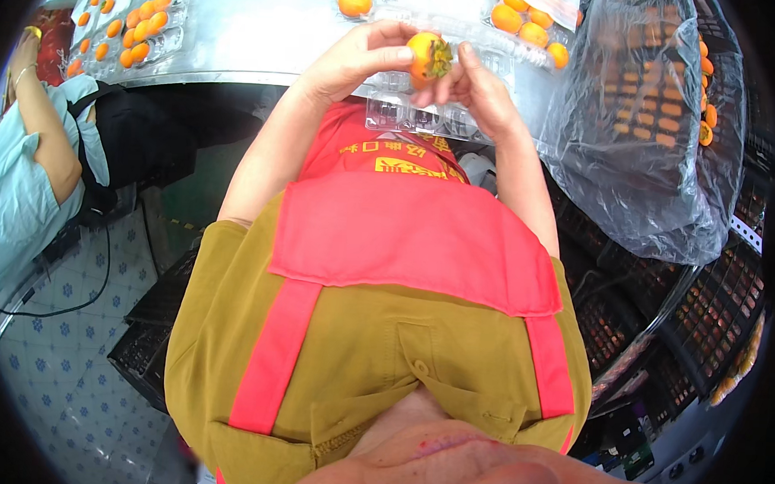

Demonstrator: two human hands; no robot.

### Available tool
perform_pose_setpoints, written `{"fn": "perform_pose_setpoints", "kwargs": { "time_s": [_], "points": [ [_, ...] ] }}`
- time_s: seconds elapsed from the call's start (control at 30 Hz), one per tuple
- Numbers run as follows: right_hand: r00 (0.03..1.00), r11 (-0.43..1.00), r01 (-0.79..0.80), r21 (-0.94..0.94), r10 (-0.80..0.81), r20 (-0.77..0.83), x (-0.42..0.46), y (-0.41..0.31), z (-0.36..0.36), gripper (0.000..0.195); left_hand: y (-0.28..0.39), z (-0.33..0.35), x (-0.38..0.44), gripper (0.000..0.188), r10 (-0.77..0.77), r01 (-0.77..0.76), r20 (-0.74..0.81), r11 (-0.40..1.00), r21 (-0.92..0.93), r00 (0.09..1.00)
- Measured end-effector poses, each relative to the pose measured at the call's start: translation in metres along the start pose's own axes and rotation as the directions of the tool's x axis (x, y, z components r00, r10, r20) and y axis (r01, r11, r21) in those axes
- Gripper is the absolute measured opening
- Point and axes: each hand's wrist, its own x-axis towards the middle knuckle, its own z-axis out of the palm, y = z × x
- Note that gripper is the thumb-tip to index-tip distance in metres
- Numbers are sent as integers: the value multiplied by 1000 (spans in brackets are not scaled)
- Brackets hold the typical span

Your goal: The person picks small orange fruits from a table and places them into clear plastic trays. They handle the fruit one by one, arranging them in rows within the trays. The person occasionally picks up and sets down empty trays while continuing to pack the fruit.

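Observation:
Between the thumb and fingers of my left hand is an orange persimmon, its dry green calyx turned to the right. My right hand is just beside the fruit with thumb raised and fingers spread. Whether its fingertips touch the persimmon's underside cannot be told. Below both hands, a clear plastic clamshell tray with moulded cups lies at the table's near edge, partly hidden by the hands.
The metal table carries persimmons in trays at left, more persimmons ahead and others at right. A plastic-lined crate stands at right, above stacked black crates. At left sits another person.

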Motion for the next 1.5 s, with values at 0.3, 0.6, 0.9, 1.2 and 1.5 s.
{"fn": "perform_pose_setpoints", "kwargs": {
  "time_s": [0.3, 0.6, 0.9, 1.2, 1.5],
  "points": [
    [808, 917, 309, -252, -393, -440, 8, -32, -6, 43, -2, 1, -8, 47, -174, 130, -128, 946, -296, 976],
    [913, 897, 194, -397, -313, -260, 21, -25, 19, 48, -5, 5, -6, 51, -191, 138, -173, 950, -278, 966],
    [880, 864, 108, -491, -313, -357, 27, -26, 31, 55, -13, 8, -2, 50, -152, 108, -201, 971, -214, 968],
    [854, 907, 218, -359, -356, -380, 26, -32, 25, 35, -15, 11, 1, 47, -186, 147, -174, 965, -217, 967],
    [873, 923, 236, -304, -339, -351, 11, -23, 19, 24, -13, 15, 2, 47, -218, 136, -236, 937, -322, 947]
  ]
}}
